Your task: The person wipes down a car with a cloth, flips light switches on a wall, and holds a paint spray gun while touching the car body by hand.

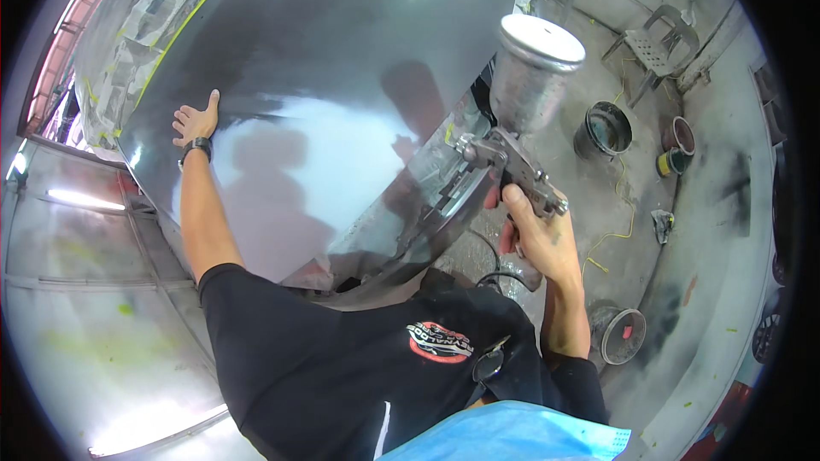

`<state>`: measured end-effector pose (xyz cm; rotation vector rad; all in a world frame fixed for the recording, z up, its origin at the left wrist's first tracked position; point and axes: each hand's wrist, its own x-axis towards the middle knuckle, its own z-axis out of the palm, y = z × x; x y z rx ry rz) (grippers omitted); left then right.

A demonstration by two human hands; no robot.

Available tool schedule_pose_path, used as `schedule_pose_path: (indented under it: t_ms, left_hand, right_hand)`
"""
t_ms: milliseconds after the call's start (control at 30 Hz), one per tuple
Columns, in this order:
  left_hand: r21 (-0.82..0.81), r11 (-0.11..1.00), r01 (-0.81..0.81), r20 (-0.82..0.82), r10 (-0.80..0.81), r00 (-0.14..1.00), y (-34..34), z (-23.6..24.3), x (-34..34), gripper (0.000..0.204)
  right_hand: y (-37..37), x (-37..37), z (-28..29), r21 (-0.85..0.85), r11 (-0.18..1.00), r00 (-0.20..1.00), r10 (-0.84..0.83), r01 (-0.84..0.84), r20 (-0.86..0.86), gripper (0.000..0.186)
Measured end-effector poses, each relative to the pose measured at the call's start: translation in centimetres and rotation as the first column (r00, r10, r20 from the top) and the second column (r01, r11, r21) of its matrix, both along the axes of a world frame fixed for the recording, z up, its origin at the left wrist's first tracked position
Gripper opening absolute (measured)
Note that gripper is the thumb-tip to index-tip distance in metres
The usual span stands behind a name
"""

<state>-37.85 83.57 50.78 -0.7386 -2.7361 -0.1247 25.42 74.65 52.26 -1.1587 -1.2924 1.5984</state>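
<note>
A dark, glossy car panel (342, 43), apparently a hood, curves across the middle, with a pale reflective patch and shadowy reflections on its near part. My left hand (197, 122), a dark band on its wrist, reaches out at the panel's left side with fingers spread and holding nothing. Whether it touches the surface or hovers over it I cannot tell. In my right hand (542, 239) is a metal spray gun (511, 160), fingers wrapped around its handle. Its silver paint cup (531, 85) sits upright on top, beside the panel's right edge. A dark hose (512, 275) shows below the gun.
Newspaper masking (158, 21) edged with yellow-green tape (184, 27) covers the panel's left side. On the right floor stand a dark bucket (605, 130), a smaller can (675, 161), a tipped bucket (622, 335) and a plastic chair (653, 47). A yellow cord (630, 220) trails there.
</note>
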Motion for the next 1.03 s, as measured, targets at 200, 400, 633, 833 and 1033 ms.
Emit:
schedule_pose_path:
  t_ms: [200,400,633,833,1033]
  left_hand:
    - [0.115,0.993,0.011,0.081,-0.020,0.997,12.9,1.0,11.1,0.130]
    - [0.084,0.937,0.339,0.056,-0.345,0.937,14.6,0.3,15.9,0.131]
    - [-0.100,0.371,0.923,-0.062,-0.928,0.367,8.9,-3.0,19.5,0.110]
    - [-0.098,0.141,0.985,0.074,-0.986,0.148,7.1,-2.0,20.3,0.105]
    - [-0.082,0.584,0.808,0.094,-0.803,0.589,6.8,0.4,11.7,0.113]
  right_hand:
    - [1.4,-1.0,-0.3,0.061,0.997,0.998,-0.056,0.054,0.040,0.034]
    - [8.0,-7.0,2.4,0.163,0.980,0.991,-0.123,0.114,0.044,0.039]
    - [18.9,-15.8,2.6,0.243,0.970,0.996,-0.027,0.004,0.090,0.044]
    - [19.2,-22.8,4.7,0.207,0.974,0.993,0.073,-0.092,0.097,0.050]
    - [16.9,-27.9,6.1,0.249,0.953,0.985,0.166,-0.173,0.052,0.052]
